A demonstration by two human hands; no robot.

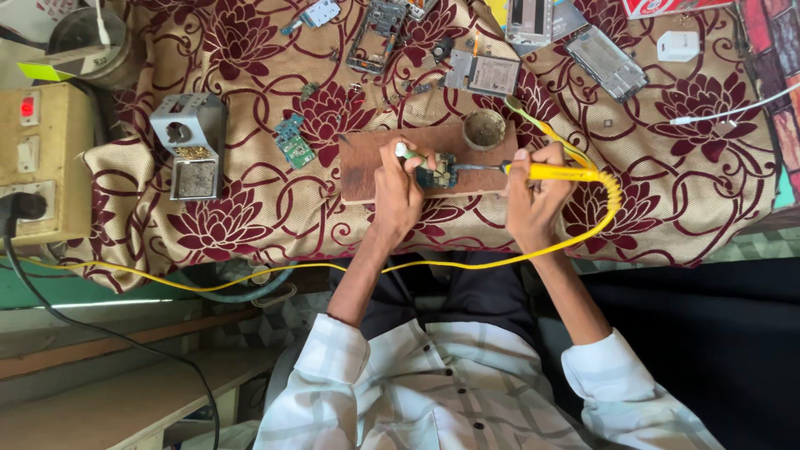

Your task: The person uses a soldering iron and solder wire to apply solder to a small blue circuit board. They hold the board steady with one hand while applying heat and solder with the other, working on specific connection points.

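A small blue-green circuit board (pixel 437 172) lies on a brown wooden board (pixel 360 167) at the middle of the table. My left hand (pixel 395 193) rests on the wooden board and pinches a thin white and green tool (pixel 404 151) whose tip points at the circuit board. My right hand (pixel 533 200) grips a yellow-handled soldering iron (pixel 554 172), its metal tip reaching left onto the circuit board. The iron's yellow cable (pixel 467 263) loops down over the table edge and runs off to the left.
A round tin (pixel 484 129) stands on the wooden board's far right corner. A metal iron stand (pixel 191 143) sits at left, by a beige switch-and-socket box (pixel 37 158). Phone frames and loose boards (pixel 607 60) lie across the floral cloth (pixel 683 192) at the back.
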